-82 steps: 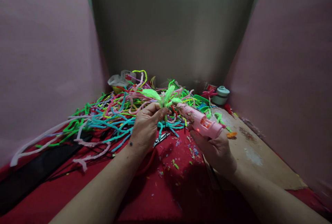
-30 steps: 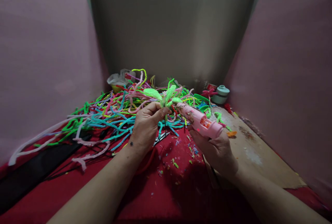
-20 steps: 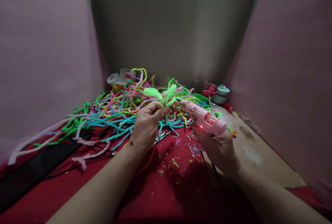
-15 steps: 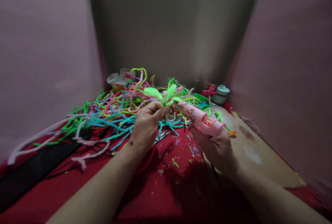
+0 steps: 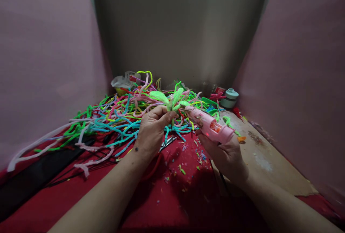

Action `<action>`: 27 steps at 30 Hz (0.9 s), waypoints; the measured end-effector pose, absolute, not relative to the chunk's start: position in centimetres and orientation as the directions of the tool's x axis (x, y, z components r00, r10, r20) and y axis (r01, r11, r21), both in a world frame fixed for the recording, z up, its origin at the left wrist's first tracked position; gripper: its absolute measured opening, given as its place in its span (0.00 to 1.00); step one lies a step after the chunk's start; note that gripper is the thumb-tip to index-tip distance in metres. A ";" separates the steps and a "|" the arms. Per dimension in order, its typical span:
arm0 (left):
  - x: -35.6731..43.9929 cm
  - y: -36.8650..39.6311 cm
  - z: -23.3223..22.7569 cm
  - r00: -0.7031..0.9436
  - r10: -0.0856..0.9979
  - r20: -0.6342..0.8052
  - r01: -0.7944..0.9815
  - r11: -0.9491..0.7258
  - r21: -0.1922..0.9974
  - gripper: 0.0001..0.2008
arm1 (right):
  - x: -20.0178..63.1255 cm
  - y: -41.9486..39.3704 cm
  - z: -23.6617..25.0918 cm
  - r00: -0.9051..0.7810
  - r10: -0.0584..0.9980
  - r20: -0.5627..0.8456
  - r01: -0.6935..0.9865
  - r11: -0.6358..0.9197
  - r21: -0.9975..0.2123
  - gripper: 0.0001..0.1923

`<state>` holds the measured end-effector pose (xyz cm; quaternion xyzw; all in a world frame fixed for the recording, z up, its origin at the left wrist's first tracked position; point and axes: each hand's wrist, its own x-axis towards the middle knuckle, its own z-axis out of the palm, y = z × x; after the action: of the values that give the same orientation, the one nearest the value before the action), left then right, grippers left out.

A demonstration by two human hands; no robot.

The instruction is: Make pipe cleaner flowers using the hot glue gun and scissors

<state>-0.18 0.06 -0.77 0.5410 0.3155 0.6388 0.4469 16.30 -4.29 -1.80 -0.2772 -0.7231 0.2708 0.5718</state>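
Observation:
Between thumb and fingers, my left hand (image 5: 154,132) pinches a bright green pipe-cleaner flower (image 5: 176,98) with several petals, its thin dark stem pointing down. My right hand (image 5: 225,155) is wrapped round the handle of a pink hot glue gun (image 5: 208,123), whose red light glows. The gun's nozzle points left and is close to the flower's right petal; whether they touch, I cannot tell. Below my left hand lie scissors (image 5: 168,143) on the red cloth (image 5: 159,204), partly hidden by that hand.
Tangled colourful pipe cleaners (image 5: 126,118) are heaped behind my hands. A mint-green jar (image 5: 230,98) stands at the back right beside a pink pipe-cleaner flower (image 5: 217,97). Right of me is a stained cardboard sheet (image 5: 272,168); a long black strip (image 5: 40,175) lies left. Fuzzy scraps litter the cloth.
Almost nothing differs; the glue gun and my right hand have shifted very slightly. The left hand and flower have stayed in place.

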 end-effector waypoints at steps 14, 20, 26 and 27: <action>-0.3 0.1 -0.7 -0.012 0.910 0.414 -0.215 -0.407 0.888 0.08 | 16.4 -4.2 -1.9 -0.179 0.711 0.680 0.127 0.702 -0.700 0.22; -0.2 -0.1 -0.5 -0.062 0.915 0.398 -0.135 -0.402 0.905 0.09 | 16.9 -3.6 -2.4 -0.158 0.667 0.728 0.254 0.740 -0.623 0.24; -0.5 0.7 -1.1 -0.086 0.915 0.394 -0.180 -0.403 0.897 0.08 | 19.3 -4.4 -2.0 -0.205 0.608 0.767 0.604 0.696 -0.390 0.20; -0.5 0.8 -1.1 -0.098 0.917 0.386 -0.191 -0.399 0.897 0.07 | 20.1 -4.7 -1.9 -0.207 0.607 0.767 0.669 0.660 -0.342 0.17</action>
<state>-0.49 0.79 -1.10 0.5210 0.3483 0.6541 0.4236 20.15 -4.73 -1.94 -0.4112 -0.7762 -0.0325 0.4768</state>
